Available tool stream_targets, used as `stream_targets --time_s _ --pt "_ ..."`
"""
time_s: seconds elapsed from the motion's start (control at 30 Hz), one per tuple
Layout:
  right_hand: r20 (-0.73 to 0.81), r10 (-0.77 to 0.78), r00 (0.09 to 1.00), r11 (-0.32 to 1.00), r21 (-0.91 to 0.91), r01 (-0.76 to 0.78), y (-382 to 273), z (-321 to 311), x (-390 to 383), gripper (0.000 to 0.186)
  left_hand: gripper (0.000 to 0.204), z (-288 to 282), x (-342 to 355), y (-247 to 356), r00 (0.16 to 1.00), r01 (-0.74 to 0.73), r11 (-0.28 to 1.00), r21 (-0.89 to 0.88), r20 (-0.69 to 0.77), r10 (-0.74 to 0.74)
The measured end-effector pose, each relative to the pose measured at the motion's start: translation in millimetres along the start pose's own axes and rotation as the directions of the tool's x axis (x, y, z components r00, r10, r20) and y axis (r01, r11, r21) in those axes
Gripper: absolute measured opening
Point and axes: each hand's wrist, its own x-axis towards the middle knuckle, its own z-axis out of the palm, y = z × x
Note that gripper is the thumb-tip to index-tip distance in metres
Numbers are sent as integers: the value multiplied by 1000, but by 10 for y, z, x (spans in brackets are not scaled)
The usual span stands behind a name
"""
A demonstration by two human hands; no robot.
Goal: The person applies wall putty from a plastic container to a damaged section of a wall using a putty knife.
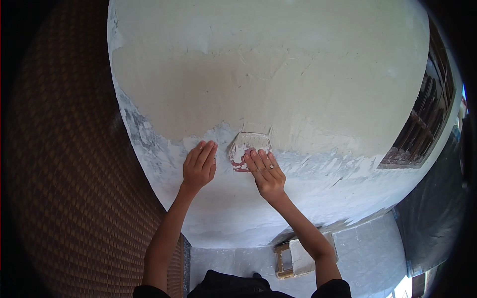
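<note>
The right hand (pixel 268 176) grasps a putty-crusted scraper (pixel 240 157), likely light and stiff, best held by its reddish lower end; the left hand (pixel 199 164) is empty, fingers extended.

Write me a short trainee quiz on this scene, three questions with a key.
1. Which hand is on the smeared red scraper at the wall?
2. True or false: the barred window lies at the left of the picture.
3. Fill in: the woven-patterned surface to the left of the wall is ____ in colour.

Key:
1. The right hand.
2. False; the barred window is at the right.
3. Brown.
</note>
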Motion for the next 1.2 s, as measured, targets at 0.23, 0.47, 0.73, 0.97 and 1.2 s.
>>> stream_targets --time_s 0.23,0.47,0.73,0.97,1.2 --pt "113 7 994 994 106 -19 -72 -292 -159 25 36 4 -45 4 1000 -5 1000 26 -14 6" --pt "-74 13 997 999 45 -10 166 -243 202 24 36 10 21 -2 1000 -14 999 33 -21 15" --pt "-44 31 999 999 -40 -33 135 55 -44 28 37 20 -55 -22 999 -24 999 43 -21 25" --pt "147 29 989 996 82 -41 -68 -224 -409 28 38 13 -44 -13 1000 -22 999 38 -14 22" --pt "-58 19 998 994 112 -12 -13 -365 230 26 38 19 -28 -5 999 -27 999 21 -16 28"
